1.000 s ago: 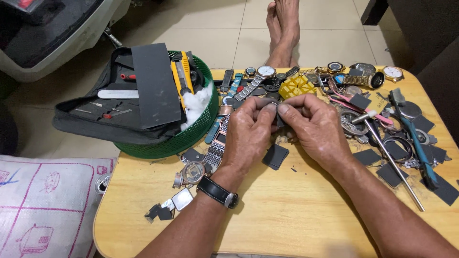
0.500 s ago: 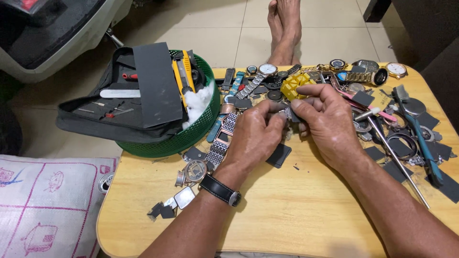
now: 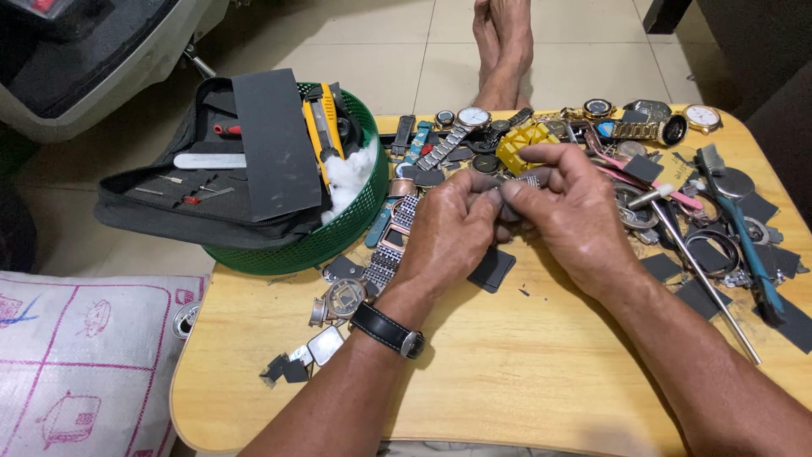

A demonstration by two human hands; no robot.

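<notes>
Steel mesh watch band [image 3: 526,180] sits pinched between left hand [image 3: 452,224] and right hand [image 3: 575,216], both closed on it, raised above the cluttered wooden table [image 3: 507,372] for close view.

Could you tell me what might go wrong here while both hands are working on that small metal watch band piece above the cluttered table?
1. The left hand and right hand pinch a small metal band piece in the fingertips; if it slips, it could vanish among the loose watches and dark squares.
2. The right forearm lies near the long metal rod and blue-handled tool; a sweep might knock them off the wooden table.
</notes>
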